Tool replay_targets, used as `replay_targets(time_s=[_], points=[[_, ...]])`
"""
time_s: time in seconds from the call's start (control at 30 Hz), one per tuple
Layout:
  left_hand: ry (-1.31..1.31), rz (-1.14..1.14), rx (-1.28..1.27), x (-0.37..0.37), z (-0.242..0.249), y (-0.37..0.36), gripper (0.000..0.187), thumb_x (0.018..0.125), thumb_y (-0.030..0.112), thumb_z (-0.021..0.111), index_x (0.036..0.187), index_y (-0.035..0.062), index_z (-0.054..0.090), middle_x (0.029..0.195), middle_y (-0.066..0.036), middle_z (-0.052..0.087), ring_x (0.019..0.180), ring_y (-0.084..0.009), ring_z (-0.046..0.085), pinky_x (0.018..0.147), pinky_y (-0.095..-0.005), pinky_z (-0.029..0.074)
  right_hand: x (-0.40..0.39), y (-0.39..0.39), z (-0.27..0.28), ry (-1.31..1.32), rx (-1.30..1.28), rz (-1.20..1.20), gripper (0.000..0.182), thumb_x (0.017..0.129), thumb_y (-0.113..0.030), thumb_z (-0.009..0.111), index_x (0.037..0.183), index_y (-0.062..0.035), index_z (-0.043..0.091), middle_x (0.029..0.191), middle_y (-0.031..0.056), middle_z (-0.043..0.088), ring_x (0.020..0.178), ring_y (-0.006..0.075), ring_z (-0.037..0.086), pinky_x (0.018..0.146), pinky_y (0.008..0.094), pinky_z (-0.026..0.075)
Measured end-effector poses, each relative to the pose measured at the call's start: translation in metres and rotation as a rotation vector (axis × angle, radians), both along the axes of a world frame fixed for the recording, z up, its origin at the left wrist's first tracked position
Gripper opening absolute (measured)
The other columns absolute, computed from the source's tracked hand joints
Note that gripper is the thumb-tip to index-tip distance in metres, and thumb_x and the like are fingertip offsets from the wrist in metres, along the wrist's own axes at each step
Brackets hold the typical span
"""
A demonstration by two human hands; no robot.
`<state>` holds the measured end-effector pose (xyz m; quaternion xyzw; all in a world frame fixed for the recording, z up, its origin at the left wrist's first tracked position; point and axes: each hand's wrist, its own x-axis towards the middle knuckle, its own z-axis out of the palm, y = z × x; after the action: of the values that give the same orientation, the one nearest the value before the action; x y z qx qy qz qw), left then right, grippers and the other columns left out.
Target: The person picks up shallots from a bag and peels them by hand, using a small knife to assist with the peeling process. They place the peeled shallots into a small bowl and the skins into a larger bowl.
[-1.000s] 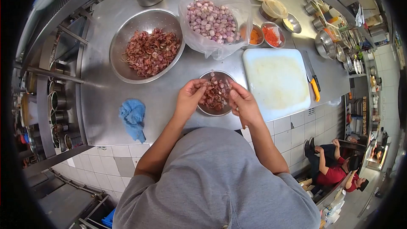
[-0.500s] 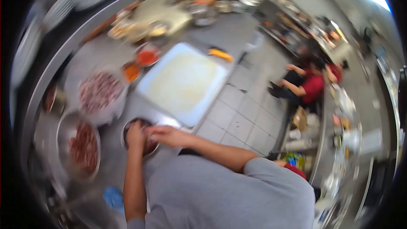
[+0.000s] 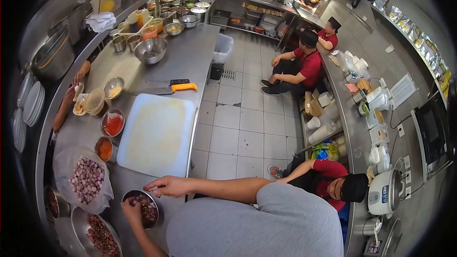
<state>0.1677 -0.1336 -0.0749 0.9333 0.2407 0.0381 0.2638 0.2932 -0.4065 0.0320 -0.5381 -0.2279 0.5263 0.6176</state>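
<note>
My left hand (image 3: 134, 212) reaches over the rim of a small metal bowl (image 3: 155, 222) with its fingers curled down among purplish shallots (image 3: 148, 209). What its fingertips grip is hidden. Just above the same bowl, my right hand (image 3: 167, 186) has its thumb and fingers pinched together around something too small to name. A clear plastic bag (image 3: 105, 191) full of round shallots lies open to the left. Below the bag, a larger metal bowl (image 3: 77, 231) contains reddish-brown pieces that look like peelings.
A white cutting board (image 3: 157, 133) lies beyond my hands, with a yellow-handled knife (image 3: 183, 87) behind it. Bowls of red pieces (image 3: 113, 123) and orange pieces (image 3: 104, 149) line its left side. Another person's hands (image 3: 78, 80) show across the table. Co-workers in red (image 3: 309, 69) sit low at right.
My view has turned and sharpened. My hands, close together over the bowl before, are now apart: the left is down in the bowl, the right is above its rim.
</note>
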Motion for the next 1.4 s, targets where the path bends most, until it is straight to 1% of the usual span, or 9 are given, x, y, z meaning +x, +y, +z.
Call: replay_targets(time_s=[0.1,0.23,0.3,0.4,0.47,0.6,0.63,0.73,1.4], points=[[-0.14,0.328,-0.617,-0.009,0.044,-0.023,0.023,0.087,0.01,0.067,0.106,-0.0013,0.062,0.101,-0.009,0.063,0.086,-0.0148,0.06,0.074,-0.0298,0.052,0.01,0.004,-0.011,0.001,-0.016,0.088,0.044,0.1,-0.028,0.053,0.142,-0.0186,0.048,0.086,-0.0016,0.057,0.068,0.0061,0.046,0.044,0.0239,0.033],[-0.5,0.4,-0.948,-0.016,0.018,-0.026,0.024,0.09,0.009,0.066,0.11,-0.0001,0.058,0.102,-0.009,0.063,0.086,-0.0159,0.063,0.073,-0.0294,0.054,0.02,0.034,-0.059,-0.327,0.147,0.135,0.044,0.1,-0.027,0.053,0.142,-0.0148,0.047,0.11,0.0043,0.063,0.083,0.0099,0.056,0.058,0.0266,0.049],[-0.597,0.521,-1.205,0.001,0.083,-0.067,0.027,0.089,0.011,0.067,0.112,0.0011,0.056,0.105,-0.01,0.063,0.091,-0.0179,0.064,0.077,-0.0317,0.056,0.025,0.035,-0.027,-0.236,0.274,0.151,0.047,0.1,-0.021,0.054,0.143,-0.0087,0.043,0.125,0.0078,0.059,0.106,0.0134,0.057,0.091,0.0312,0.048],[-0.801,0.475,-1.452,-0.005,0.081,-0.072,0.029,0.091,0.008,0.063,0.119,0.0023,0.055,0.113,-0.014,0.063,0.098,-0.0236,0.065,0.084,-0.0367,0.055,0.025,0.052,-0.056,-0.208,0.212,0.164,0.052,0.1,-0.021,0.054,0.147,-0.0099,0.038,0.119,0.0055,0.06,0.1,0.011,0.056,0.084,0.0273,0.049],[-0.847,0.513,-1.422,-0.005,0.089,-0.078,0.03,0.092,0.007,0.062,0.12,0.0026,0.054,0.116,-0.013,0.063,0.096,-0.0208,0.065,0.081,-0.0336,0.056,0.032,0.056,-0.014,-0.219,0.008,0.261,0.061,0.096,-0.023,0.059,0.151,-0.0225,0.033,0.084,-0.0029,0.049,0.062,0.0027,0.039,0.048,0.0194,0.034],[-0.985,0.585,-1.344,-0.017,0.099,-0.086,0.028,0.093,0.006,0.061,0.119,0.0032,0.055,0.112,-0.011,0.065,0.097,-0.0201,0.066,0.08,-0.0313,0.057,0.026,0.068,0.0,-0.289,0.053,0.378,0.064,0.095,-0.02,0.06,0.152,-0.0215,0.031,0.086,-0.0027,0.048,0.064,0.0038,0.041,0.049,0.0198,0.036],[-1.002,0.558,-1.356,-0.019,0.101,-0.085,0.028,0.093,0.005,0.061,0.12,0.0032,0.055,0.111,-0.011,0.065,0.098,-0.0203,0.067,0.08,-0.0311,0.057,0.026,0.07,0.008,-0.234,0.048,0.407,0.064,0.094,-0.013,0.061,0.151,-0.0079,0.031,0.112,0.0055,0.056,0.096,0.0116,0.051,0.089,0.0254,0.043],[-1.075,0.547,-1.348,-0.024,0.109,-0.089,0.026,0.094,0.006,0.059,0.12,0.0022,0.056,0.11,-0.011,0.065,0.101,-0.0212,0.066,0.081,-0.0327,0.058,0.02,0.079,0.015,-0.314,0.159,0.439,0.06,0.096,-0.012,0.058,0.149,-0.0054,0.033,0.131,0.0095,0.055,0.112,0.0156,0.054,0.099,0.0281,0.041],[-1.056,0.34,-1.47,-0.044,0.092,-0.073,0.022,0.093,0.007,0.062,0.115,0.0044,0.06,0.111,-0.007,0.066,0.098,-0.0183,0.066,0.08,-0.0305,0.057,-0.01,0.098,0.03,-0.287,0.18,0.39,0.051,0.096,-0.009,0.057,0.145,-0.0075,0.042,0.146,0.01,0.047,0.131,0.0186,0.047,0.109,0.0313,0.035]])
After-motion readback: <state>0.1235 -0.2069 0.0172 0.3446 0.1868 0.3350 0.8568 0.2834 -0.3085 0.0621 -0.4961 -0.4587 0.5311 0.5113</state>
